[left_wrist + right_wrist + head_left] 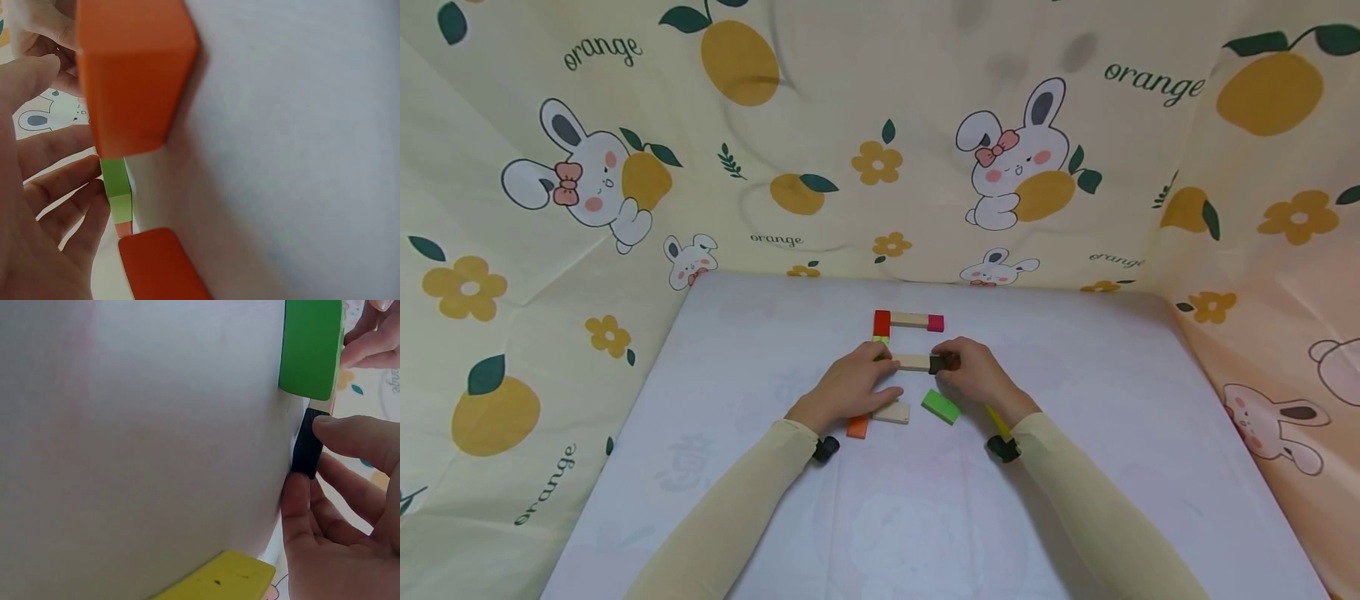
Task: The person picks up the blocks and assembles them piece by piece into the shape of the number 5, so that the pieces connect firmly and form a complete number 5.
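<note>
My right hand [977,372] pinches a small black block [308,447] between thumb and fingers, at the right end of a plain wooden block [913,362]. The left hand [856,382] is at the other end of that wooden block. Its spread fingertips touch the side of a green block [115,178] in the left wrist view. Under the left hand, an orange block [857,428] lies against another plain wooden block [892,412]. Parts of the left column of blocks are hidden by this hand.
Farther back, a red block [882,322], a plain wooden block [909,319] and a pinkish-red block [936,323] form a row. A loose green block [941,407] lies between the hands. Beside the right wrist is a yellow block [219,578]. Printed cloth walls surround the white table [760,517].
</note>
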{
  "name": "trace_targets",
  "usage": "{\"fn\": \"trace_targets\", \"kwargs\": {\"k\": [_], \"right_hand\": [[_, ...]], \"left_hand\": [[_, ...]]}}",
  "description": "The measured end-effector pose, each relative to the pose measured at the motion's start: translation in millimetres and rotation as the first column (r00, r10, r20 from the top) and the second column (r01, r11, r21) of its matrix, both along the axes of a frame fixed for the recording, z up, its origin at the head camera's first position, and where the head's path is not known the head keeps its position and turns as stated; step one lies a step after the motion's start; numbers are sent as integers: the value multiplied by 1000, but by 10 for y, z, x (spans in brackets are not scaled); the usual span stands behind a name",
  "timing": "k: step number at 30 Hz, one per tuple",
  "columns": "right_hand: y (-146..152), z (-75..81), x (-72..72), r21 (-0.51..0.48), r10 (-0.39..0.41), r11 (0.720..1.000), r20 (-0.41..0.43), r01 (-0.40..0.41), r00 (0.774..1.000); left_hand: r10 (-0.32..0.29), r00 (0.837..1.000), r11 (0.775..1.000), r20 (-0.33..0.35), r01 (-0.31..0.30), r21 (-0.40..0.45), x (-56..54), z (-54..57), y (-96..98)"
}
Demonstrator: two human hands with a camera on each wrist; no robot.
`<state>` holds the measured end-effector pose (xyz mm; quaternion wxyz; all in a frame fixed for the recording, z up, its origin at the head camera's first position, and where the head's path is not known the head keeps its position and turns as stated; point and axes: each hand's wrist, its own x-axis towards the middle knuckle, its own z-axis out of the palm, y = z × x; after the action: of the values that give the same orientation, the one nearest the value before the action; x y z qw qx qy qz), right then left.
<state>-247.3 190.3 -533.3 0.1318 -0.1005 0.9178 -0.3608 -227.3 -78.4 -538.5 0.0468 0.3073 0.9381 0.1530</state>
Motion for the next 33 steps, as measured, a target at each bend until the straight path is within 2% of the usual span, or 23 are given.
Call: {"fn": "trace_targets", "kwargs": {"k": [8,16,23,27,33], "right_hand": [[-5,43,21,5,-7,1000,23,7,1000],[126,141,86,-32,12,999,-32,-13,999],[406,280,167,-79,68,994,-54,-72,996],[603,354,232,-64,102,992,-69,-107,992],[843,395,365,-27,107,994,-57,-108,993]], "left_hand": [[0,1000,1000,-2,0,9,9,-7,-10],[-1,1000,1000,-2,1,17,16,-14,-19],[-1,1000,1000,-3,1,20,24,-12,-7],[-5,1000,1000,-4,6,14,20,6,-4],[-13,1000,1000,1,13,14,14,29,-7]]}}
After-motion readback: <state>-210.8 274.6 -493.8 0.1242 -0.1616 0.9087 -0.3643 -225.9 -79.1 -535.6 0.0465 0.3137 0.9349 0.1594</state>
